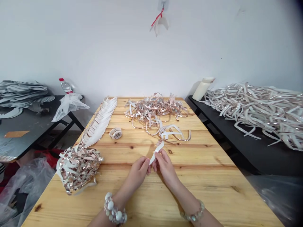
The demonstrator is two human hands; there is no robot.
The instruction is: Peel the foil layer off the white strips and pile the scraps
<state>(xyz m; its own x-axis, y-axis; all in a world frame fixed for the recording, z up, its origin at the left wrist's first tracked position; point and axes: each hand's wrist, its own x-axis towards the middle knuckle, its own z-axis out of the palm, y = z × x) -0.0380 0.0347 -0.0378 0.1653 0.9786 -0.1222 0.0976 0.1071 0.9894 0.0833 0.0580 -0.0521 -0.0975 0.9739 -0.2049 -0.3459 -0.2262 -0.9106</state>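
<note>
Above the middle of the wooden table, both my hands pinch one narrow white strip (154, 155). My left hand (139, 168) grips its near end between thumb and fingers. Further along, my right hand (165, 167) has its thumb on the strip, fingers curled beneath. The strip's far end reaches toward loose white and rose-gold strips (175, 132); whether it joins them I cannot tell. Behind those lies a tangled heap of shiny rose-gold strips (156, 108). Left of my left hand sits a pile of rose-gold and white scraps (78, 167).
Overlapping white pieces form a long row (100, 121) along the table's left side, near a small coiled roll (115, 133). A black table (227, 135) at right carries many strips and a cream roll (203, 89). At left are stacked grey pieces (23, 93) and a bottle (65, 85).
</note>
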